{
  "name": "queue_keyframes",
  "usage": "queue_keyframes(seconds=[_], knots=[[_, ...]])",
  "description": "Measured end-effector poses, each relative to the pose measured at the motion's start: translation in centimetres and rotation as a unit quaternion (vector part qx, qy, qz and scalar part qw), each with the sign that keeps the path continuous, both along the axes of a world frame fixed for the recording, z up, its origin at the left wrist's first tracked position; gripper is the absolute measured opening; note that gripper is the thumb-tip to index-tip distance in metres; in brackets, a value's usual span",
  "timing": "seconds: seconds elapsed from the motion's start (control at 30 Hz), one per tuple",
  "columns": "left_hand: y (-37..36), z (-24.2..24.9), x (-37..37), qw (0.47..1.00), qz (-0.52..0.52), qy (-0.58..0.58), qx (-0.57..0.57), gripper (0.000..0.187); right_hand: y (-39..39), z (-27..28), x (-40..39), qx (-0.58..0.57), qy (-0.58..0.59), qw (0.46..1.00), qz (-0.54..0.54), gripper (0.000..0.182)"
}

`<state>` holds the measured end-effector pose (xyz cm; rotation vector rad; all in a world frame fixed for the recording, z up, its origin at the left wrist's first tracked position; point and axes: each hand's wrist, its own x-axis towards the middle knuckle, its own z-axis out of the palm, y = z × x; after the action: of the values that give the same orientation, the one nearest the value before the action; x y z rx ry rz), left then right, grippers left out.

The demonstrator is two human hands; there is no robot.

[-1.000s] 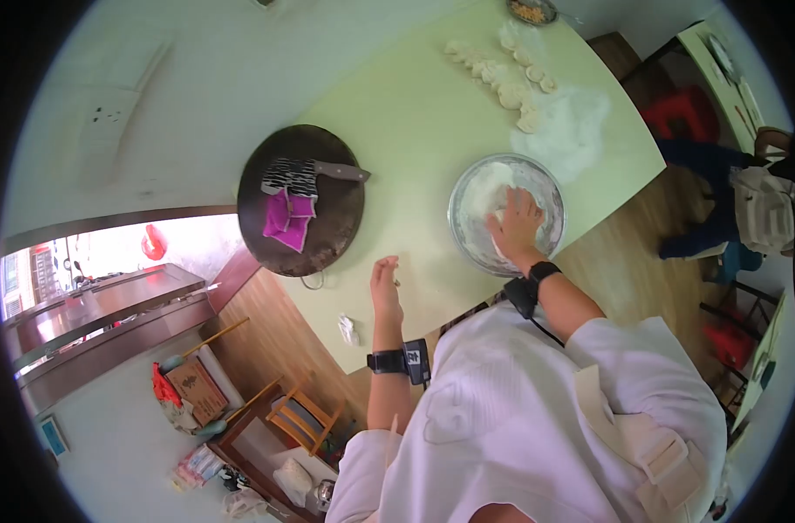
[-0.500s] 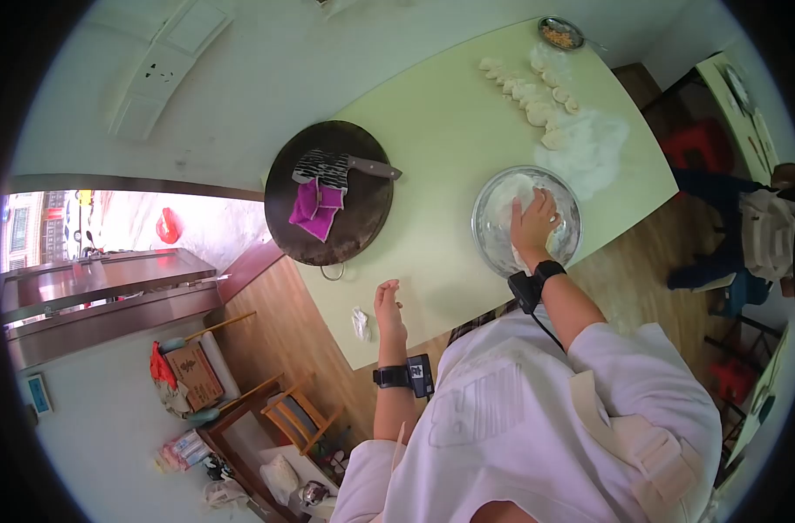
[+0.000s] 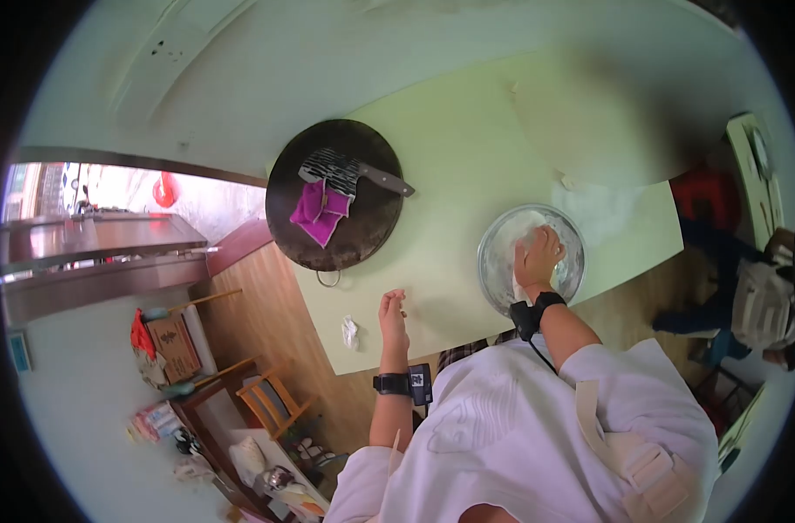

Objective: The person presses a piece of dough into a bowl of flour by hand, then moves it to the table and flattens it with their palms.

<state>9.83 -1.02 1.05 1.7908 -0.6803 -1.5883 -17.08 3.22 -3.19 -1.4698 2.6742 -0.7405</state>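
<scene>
Inside metal bowl (image 3: pixel 490 266): pale, powdery-looking mass (image 3: pixel 528 224), probably light and soft, liable to crumble or stick; best gathered from beneath with cupped fingers rather than pinched. Reaching into bowl: right hand (image 3: pixel 539 260), with fingers bent over or against mass; firm grasp or mere contact, impossible to tell. Left of bowl, over table (image 3: pixel 441 261): left hand (image 3: pixel 394 321), loosely curled and seemingly empty. Farther left of and beyond bowl: round dark board (image 3: pixel 362 235). At bowl's rim: probably smooth, rigid edge for steadying.
</scene>
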Motion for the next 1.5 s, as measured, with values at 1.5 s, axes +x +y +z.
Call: queue_keyframes(seconds=[1.5], knots=[[25.9,1.2,-8.5,0.937,0.347,-0.028,-0.025,0.013,3.0,0.8,-10.9,-0.127,-0.382,0.868,0.289,0.008]])
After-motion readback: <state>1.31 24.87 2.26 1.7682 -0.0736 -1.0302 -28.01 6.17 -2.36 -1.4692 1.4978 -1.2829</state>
